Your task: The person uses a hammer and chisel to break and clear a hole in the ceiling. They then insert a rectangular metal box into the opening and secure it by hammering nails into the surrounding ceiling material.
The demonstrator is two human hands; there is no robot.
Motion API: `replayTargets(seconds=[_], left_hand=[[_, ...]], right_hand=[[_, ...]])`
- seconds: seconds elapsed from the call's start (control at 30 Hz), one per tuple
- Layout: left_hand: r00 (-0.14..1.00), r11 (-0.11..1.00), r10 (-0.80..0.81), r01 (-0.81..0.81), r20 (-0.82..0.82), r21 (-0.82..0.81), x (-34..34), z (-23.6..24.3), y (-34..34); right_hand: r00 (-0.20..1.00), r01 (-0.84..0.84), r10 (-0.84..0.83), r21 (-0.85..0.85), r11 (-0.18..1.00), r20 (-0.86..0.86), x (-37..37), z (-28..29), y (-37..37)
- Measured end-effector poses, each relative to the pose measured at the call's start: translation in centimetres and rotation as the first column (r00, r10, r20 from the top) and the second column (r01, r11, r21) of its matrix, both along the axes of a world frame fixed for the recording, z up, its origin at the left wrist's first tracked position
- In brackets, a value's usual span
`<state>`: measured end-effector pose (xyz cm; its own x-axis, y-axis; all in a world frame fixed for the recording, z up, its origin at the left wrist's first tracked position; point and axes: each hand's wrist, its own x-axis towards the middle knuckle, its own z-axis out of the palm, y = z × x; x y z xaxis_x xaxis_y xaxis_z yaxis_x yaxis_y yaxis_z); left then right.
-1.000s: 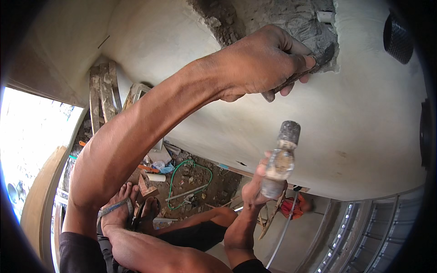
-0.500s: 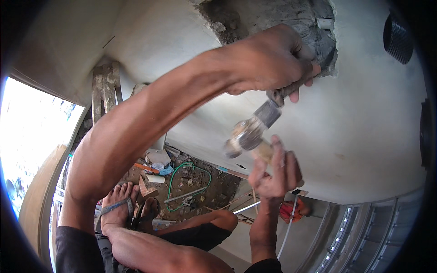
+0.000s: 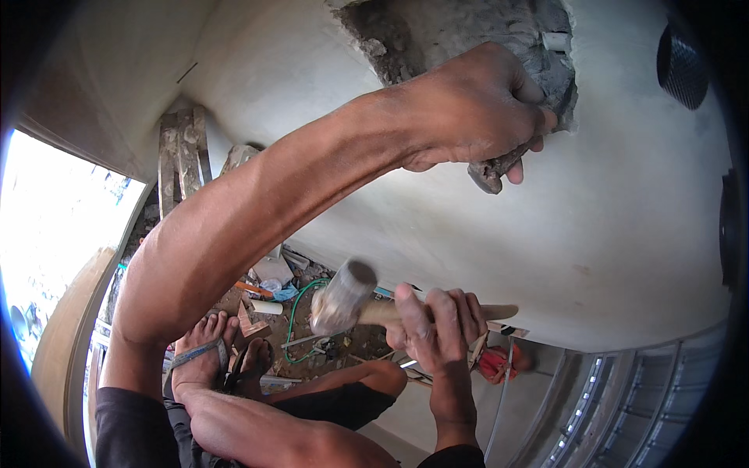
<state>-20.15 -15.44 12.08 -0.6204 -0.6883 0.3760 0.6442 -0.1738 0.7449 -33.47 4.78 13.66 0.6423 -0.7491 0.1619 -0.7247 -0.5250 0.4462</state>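
Left forearm crosses nearest, rising from a dark sleeve (image 3: 134, 425) at lower left and running up and right to the wall. Left hand (image 3: 491, 109) is closed, fingers wrapped around a dark, rough metal bar (image 3: 489, 179); blunt butt of the bar pokes out below the fist, while its other end cannot be made out behind the fingers. Fist sits against the right part of the broken edge of a hole. Right hand (image 3: 438, 326) is lower, near the middle, fingers curled around the wooden handle of a hammer (image 3: 343, 296). Hammer lies crosswise: head to the left, slightly blurred, handle tip past the hand to the right; head well apart from the bar. Below, bent legs in dark shorts (image 3: 335, 407); foot in a strap sandal (image 3: 199, 352), toes up-picture. Pale smooth wall (image 3: 593, 218) fills upper right; hole (image 3: 460, 35) broken into it at top, rough grey inside, short white pipe stub (image 3: 555, 41) at its right side. Floor beyond is dirt and rubble: green hose (image 3: 290, 331) in a loop, partly behind the hammer head, white tube (image 3: 267, 307), crumpled blue plastic (image 3: 285, 293) beside it. Dirty wooden boards (image 3: 186, 156) stand at upper left. Farther off, lower right, another person in red (image 3: 493, 363), small, details unclear.
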Motion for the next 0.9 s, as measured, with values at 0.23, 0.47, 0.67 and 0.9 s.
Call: replayTargets(seconds=[0.23,0.47,0.67,0.9], left_hand=[[0.996,0.998,-0.004,0.009,-0.085,0.056,-0.2,0.6,0.5],[0.994,0.995,-0.028,0.038,-0.108,0.089,0.2,1.0,0.8],[0.999,0.992,-0.025,0.029,-0.033,0.126,0.2,1.5,0.9],[0.992,0.985,0.011,0.011,-0.127,0.175,0.1,1.2,1.4]], right_hand=[[0.998,0.066,-0.066,-0.023,0.998,0.021,-0.5,1.2,-0.2],[0.991,0.131,-0.126,-0.194,0.972,0.038,-2.2,2.1,-1.2],[0.999,0.040,-0.041,-0.180,0.983,-0.002,-2.3,2.6,0.1],[0.990,-0.135,0.139,-0.128,0.983,0.025,-2.1,2.3,0.2]])
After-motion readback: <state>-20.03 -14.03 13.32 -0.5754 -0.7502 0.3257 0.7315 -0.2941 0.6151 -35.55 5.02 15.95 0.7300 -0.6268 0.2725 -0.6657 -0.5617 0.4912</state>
